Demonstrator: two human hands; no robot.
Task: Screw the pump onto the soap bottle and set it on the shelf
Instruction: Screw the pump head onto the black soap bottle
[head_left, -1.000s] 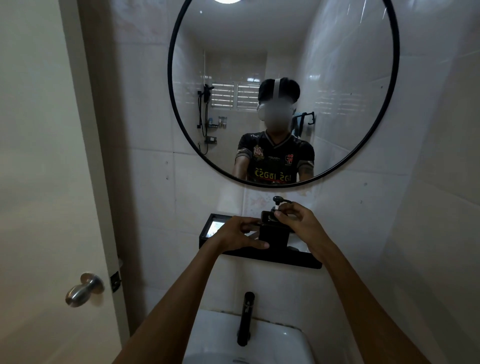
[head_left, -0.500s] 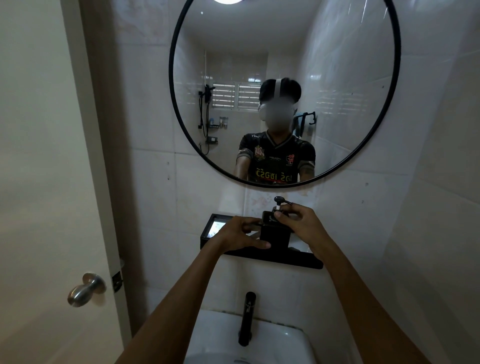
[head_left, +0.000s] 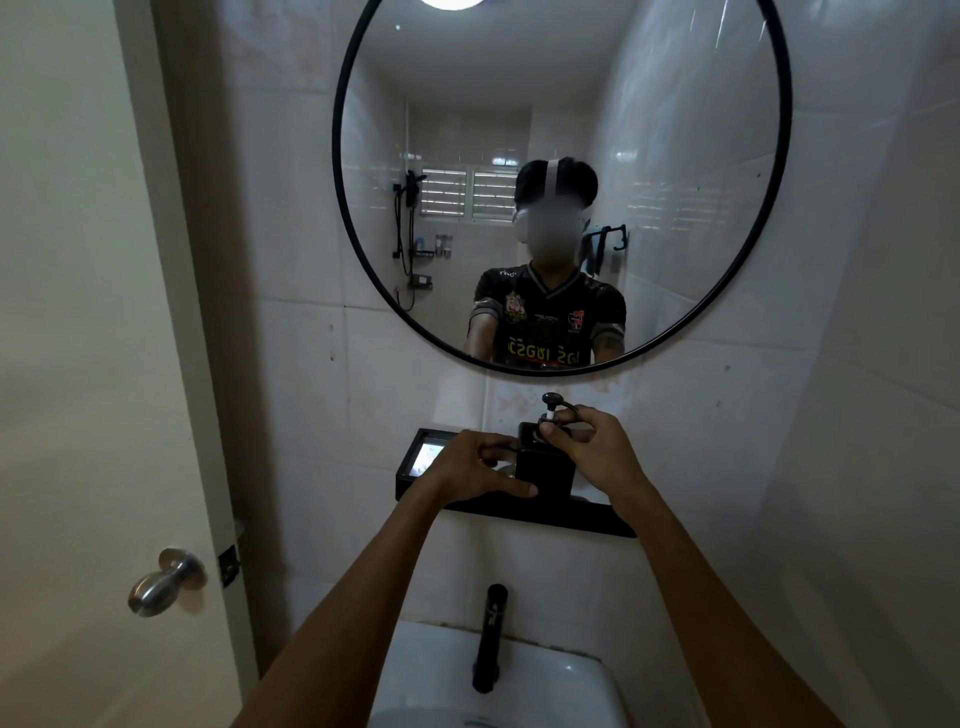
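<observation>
A square black soap bottle (head_left: 545, 475) stands on the black wall shelf (head_left: 540, 514) under the mirror. My left hand (head_left: 475, 470) grips the bottle's left side, thumb across its front. My right hand (head_left: 592, 452) is closed around the collar of the black pump (head_left: 553, 402) at the bottle's neck. The pump head and a short white stem stick up above my fingers. The joint between pump and bottle is hidden by my fingers.
A round black-framed mirror (head_left: 779, 208) hangs above the shelf. Below are a black faucet (head_left: 488, 644) and a white sink (head_left: 550, 686). A door (head_left: 78, 364) with a metal knob (head_left: 163, 582) stands close on the left. Tiled wall closes in on the right.
Both hands stay on the bottle and pump. My right fingers have shifted slightly around the pump collar; the pump head stands a bit more clear above them.
</observation>
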